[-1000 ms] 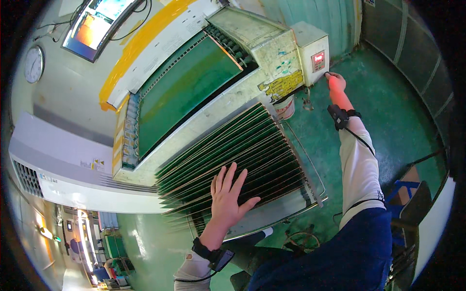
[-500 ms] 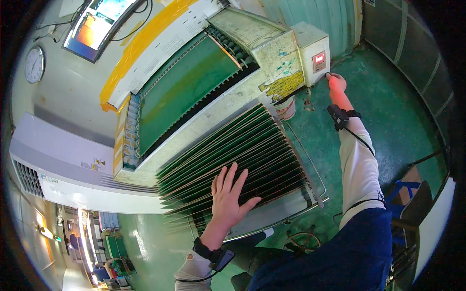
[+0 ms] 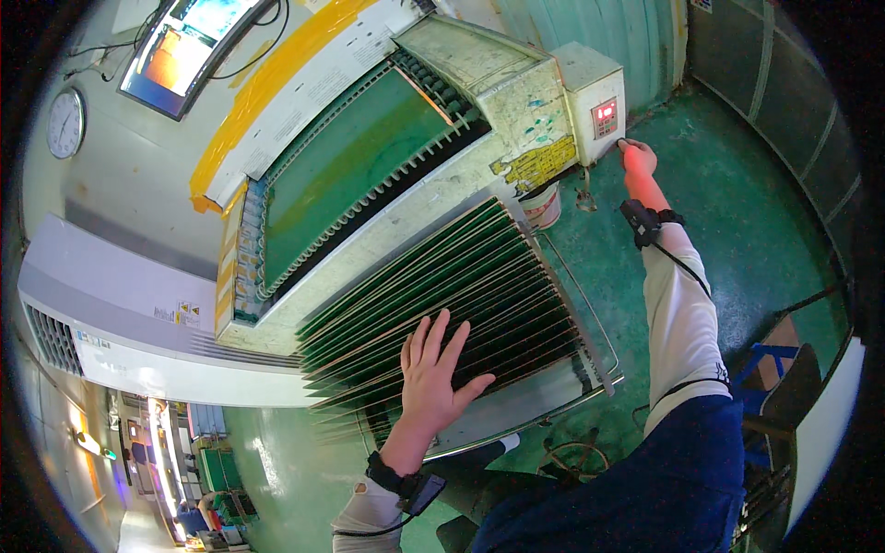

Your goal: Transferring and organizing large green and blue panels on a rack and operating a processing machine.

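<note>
My left hand [image 3: 433, 376] is spread flat, fingers apart, over a rack of upright green panels [image 3: 461, 276] with thin copper-coloured edges. It holds nothing, and I cannot tell whether it touches them. Out at the far right, my right hand [image 3: 640, 158] is closed at the lower corner of a pale control box [image 3: 590, 88]. Its fingertips pinch at something small and dark there, mostly hidden. Above that hand is a lit red display [image 3: 605, 114]. A large green panel [image 3: 355, 175] lies on the rollers [image 3: 369, 198] of the machine behind the rack.
A metal cart frame [image 3: 590, 318] surrounds the rack. A white bucket [image 3: 542, 207] stands under the machine. To the left are a white air conditioner [image 3: 138, 304], a wall clock [image 3: 66, 123] and a screen [image 3: 189, 51]. A chair [image 3: 793, 387] is at the right.
The green panel on the machine has shifted slightly away from the near edge, showing more of the rollers there. The red display looks different. Both hands stay in place.
</note>
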A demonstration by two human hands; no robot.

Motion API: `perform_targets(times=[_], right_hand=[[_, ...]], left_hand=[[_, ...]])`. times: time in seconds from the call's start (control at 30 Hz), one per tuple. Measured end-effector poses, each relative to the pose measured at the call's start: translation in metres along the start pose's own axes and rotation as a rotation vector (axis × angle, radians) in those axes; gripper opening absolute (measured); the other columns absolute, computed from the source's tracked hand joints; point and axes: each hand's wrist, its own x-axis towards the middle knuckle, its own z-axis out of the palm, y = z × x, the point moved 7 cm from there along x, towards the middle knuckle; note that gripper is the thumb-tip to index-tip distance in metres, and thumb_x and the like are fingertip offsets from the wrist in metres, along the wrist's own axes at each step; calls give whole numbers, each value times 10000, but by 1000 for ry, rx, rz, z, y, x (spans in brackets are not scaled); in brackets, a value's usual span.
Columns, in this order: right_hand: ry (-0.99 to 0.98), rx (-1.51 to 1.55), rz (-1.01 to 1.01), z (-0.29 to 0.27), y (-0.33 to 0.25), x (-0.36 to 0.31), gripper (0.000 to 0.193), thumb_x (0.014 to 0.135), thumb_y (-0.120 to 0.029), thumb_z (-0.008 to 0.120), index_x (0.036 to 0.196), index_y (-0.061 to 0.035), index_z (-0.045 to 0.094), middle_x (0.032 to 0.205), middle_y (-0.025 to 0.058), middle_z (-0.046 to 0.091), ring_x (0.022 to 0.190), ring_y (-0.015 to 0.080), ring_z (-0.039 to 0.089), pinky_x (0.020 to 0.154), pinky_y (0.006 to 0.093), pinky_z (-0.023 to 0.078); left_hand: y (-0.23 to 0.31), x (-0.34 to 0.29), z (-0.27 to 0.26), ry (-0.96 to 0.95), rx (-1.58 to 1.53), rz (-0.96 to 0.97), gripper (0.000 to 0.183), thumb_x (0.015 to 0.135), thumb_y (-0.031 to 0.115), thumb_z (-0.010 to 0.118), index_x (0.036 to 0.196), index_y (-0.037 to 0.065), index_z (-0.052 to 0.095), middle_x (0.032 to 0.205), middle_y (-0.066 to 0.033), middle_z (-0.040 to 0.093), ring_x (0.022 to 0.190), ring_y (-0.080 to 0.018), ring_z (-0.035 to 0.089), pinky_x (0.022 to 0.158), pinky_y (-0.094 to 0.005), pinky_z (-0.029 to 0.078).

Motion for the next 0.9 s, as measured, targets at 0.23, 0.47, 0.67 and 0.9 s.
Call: perform_targets(times=[0.23, 0.47, 0.67, 0.9], right_hand=[[21, -25, 46, 3, -8, -12, 199, 767, -77, 720, 926, 18, 649, 657, 8, 580, 487, 83, 458, 439, 234, 336], [1, 3, 70, 0, -15, -15, 202, 768, -79, 721, 929, 18, 646, 661, 17, 582, 500, 89, 470, 445, 237, 343], [14, -5, 53, -2, -14, -15, 209, 776, -95, 714, 940, 14, 645, 657, 13, 566, 499, 91, 461, 432, 248, 328], [-106, 2, 136, 3, 3, -38, 134, 790, -114, 694, 869, -25, 634, 594, -9, 500, 470, 90, 433, 407, 262, 286]], left_hand=[[-1, 0, -1, 5, -8, 2, 735, 773, 557, 606, 1342, 116, 460, 1462, -146, 303, 1330, -377, 266, 1063, -509, 211], [-2, 2, 1, 7, -8, 10, 736, 772, 557, 607, 1342, 115, 457, 1461, -145, 302, 1330, -377, 266, 1063, -516, 210], [-2, 2, 1, 11, -11, 9, 731, 770, 558, 608, 1334, 115, 467, 1459, -141, 307, 1329, -376, 267, 1065, -512, 212], [-8, -4, -2, 31, -17, -9, 724, 767, 559, 611, 1334, 131, 472, 1454, -133, 318, 1324, -372, 274, 1064, -506, 218]])
